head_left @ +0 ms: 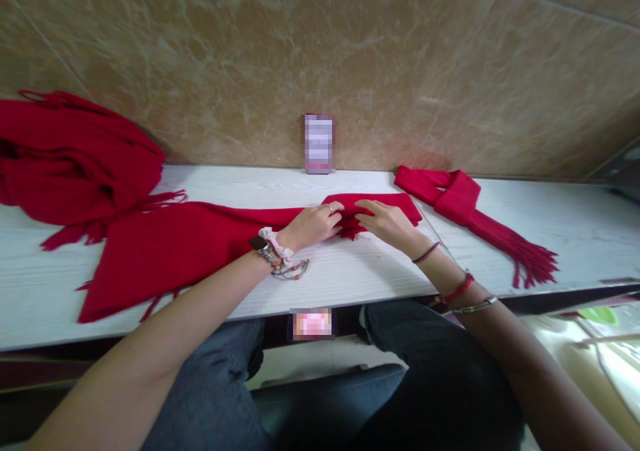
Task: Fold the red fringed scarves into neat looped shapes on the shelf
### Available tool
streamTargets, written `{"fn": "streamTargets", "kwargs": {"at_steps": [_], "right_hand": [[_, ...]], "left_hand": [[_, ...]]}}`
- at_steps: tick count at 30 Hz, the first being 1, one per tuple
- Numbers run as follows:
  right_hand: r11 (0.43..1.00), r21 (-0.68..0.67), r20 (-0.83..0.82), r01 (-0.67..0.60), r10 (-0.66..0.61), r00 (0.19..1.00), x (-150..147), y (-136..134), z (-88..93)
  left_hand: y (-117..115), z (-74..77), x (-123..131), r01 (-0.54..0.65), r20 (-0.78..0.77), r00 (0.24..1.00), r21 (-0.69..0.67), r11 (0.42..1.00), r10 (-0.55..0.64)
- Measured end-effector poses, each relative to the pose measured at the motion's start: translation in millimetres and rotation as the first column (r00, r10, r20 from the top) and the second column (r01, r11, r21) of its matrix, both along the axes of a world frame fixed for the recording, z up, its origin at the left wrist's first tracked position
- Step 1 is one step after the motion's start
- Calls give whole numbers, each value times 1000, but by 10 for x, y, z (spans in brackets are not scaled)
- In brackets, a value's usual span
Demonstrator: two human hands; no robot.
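In the head view, the left hand [316,226] and right hand [383,223], slightly apart, touch the folded right end of a red scarf [185,244] with bent fingers; whether they pinch it, I cannot tell. It lies along the bench [350,271], between a red heap [85,157] left and a fringed scarf [457,197] right.

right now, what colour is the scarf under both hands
Plain red: the scarf, seen best in the head view.

silver ring [329,209], dark-faced watch [259,243], pale scrunchie [276,241], beaded bracelet [275,264], red bracelet [460,291], silver bangle [475,307], dark trousers [210,367]
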State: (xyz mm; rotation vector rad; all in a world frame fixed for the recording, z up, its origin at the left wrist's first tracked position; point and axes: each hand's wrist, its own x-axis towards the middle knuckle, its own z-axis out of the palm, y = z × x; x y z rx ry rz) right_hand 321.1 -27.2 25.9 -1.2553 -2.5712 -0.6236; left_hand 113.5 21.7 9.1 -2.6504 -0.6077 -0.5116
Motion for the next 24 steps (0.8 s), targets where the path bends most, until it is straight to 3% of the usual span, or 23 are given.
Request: {"fn": "streamTargets", "kwargs": {"at_steps": [6, 11, 18, 24], "right_hand": [[996, -49, -10, 78, -78, 997, -34, -2, -17], [987, -80, -127, 138, -147, 981, -73, -6, -26], [982, -175, -398, 64, -130, 908, -34, 88, -50], [983, -180, -313, 23, -79, 946, 5, 66, -81]], "left_hand": [[-23, 3, 43, -44, -30, 999, 35, 998, 45], [-47, 36, 56, -30, 5, 1000, -11, 1000, 30], [-112, 69, 79, -50, 8, 999, -44, 998, 51], [-134, 32, 110, -31, 19, 999, -104, 994, 33]]}}
